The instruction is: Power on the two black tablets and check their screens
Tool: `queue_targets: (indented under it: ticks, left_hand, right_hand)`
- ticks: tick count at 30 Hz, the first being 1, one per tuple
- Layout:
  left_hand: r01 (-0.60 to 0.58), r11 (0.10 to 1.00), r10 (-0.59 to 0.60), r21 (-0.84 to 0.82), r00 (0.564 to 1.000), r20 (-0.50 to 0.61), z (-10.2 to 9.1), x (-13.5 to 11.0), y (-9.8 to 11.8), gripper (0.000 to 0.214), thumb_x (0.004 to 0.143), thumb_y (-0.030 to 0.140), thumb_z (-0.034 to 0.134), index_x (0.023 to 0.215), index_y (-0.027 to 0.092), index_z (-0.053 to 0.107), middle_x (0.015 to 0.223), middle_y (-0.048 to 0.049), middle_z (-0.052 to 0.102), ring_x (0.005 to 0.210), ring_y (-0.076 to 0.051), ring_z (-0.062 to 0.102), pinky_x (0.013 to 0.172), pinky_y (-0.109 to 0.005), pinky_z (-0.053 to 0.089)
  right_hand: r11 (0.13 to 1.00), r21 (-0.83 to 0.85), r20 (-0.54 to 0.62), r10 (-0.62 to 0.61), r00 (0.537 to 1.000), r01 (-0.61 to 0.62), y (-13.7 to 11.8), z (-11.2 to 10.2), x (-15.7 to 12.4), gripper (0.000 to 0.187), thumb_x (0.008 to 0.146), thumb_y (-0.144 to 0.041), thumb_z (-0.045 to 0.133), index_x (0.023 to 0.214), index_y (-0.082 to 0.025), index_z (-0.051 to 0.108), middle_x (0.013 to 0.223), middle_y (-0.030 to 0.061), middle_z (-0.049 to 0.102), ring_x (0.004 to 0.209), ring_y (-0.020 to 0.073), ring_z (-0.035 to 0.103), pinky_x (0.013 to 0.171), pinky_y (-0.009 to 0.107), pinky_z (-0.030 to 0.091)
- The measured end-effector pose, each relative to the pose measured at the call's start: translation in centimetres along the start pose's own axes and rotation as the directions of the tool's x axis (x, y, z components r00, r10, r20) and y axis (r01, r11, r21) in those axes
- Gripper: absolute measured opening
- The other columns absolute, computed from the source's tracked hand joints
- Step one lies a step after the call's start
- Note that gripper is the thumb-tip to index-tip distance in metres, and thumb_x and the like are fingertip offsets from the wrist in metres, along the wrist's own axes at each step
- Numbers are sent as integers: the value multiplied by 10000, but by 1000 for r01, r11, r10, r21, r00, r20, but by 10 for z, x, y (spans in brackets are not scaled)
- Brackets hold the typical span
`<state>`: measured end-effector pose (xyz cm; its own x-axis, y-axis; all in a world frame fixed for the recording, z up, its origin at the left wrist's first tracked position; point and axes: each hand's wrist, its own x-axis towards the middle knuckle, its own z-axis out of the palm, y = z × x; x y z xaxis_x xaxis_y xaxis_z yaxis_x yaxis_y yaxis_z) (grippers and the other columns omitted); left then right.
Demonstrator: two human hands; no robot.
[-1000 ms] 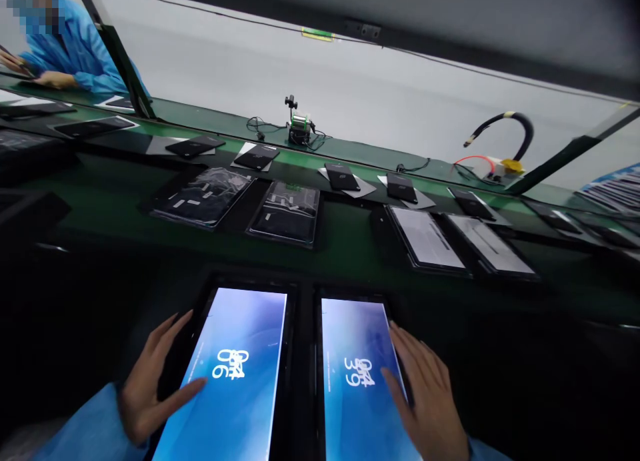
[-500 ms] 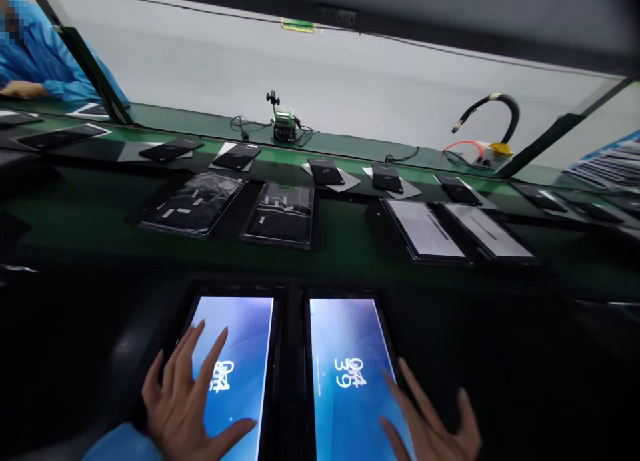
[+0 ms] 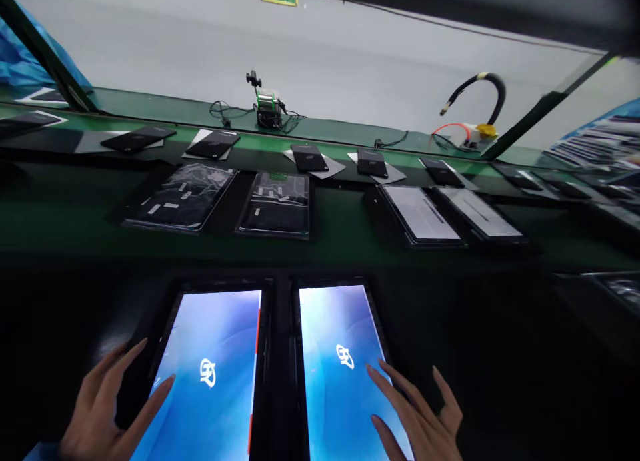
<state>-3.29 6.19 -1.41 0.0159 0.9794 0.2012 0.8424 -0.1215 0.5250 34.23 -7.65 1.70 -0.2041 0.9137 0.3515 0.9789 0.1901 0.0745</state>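
Left hand (image 3: 107, 408) flat, fingers spread, at left tablet (image 3: 210, 374) edge; right hand (image 3: 417, 414) likewise on right tablet (image 3: 340, 368) (nothing gripped). Clock digits gone, logo now.

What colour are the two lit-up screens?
Bright blue, each lit screen with a small white symbol; head view.

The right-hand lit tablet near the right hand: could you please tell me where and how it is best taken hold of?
Probably grip the right lit tablet by its long right edge, coming in from the right. It lies flat, the left lit tablet sits close along its other side, and the right hand already rests open at that edge, fingers on the screen.
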Motion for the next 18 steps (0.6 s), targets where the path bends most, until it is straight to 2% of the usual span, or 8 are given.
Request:
queue_targets:
  ticks: [5,8,12,15,18]
  left_hand:
    - [175,984,-171,-22,978,120,-5,-2,7,679,803,642,358,1309,189,349,1363,-162,316,1258,-389,334,969,-670,383]
    - [111,994,-109,-10,987,114,-6,-1,6,733,766,703,370,1288,188,380,1382,-152,299,1288,-380,296,993,-633,389]
    - [50,997,-44,-54,994,98,-6,-2,-1,614,789,652,405,1280,285,378,1380,-78,307,1306,-344,289,1010,-605,398]
    - [7,995,0,-96,997,75,-7,-3,-4,495,830,552,427,1275,342,375,1348,-31,348,1303,-310,304,1041,-586,379]
    - [25,993,-18,-117,998,64,-7,-3,-4,421,858,467,426,1265,370,383,1335,-11,362,1300,-291,314,1066,-582,346]
  right_hand:
    - [992,119,-70,39,997,-30,-27,8,8,383,921,-303,430,1252,-111,440,1176,48,603,1073,167,578,1138,478,-17]
    - [980,196,-113,49,992,-26,-42,13,13,316,923,-288,424,1194,-136,486,1178,33,604,1091,164,567,1143,473,27]
    - [944,329,-161,55,985,1,-47,16,16,253,912,-311,460,1123,-190,528,1101,-45,646,1079,154,573,1146,465,47]
    - [959,283,-139,25,990,15,-45,16,16,255,920,-300,430,1110,-161,528,1097,-4,650,1075,168,577,1140,476,51]
    - [976,218,-118,-3,993,29,-42,16,15,262,924,-280,404,1108,-142,530,1091,40,651,1030,173,604,1138,477,42]
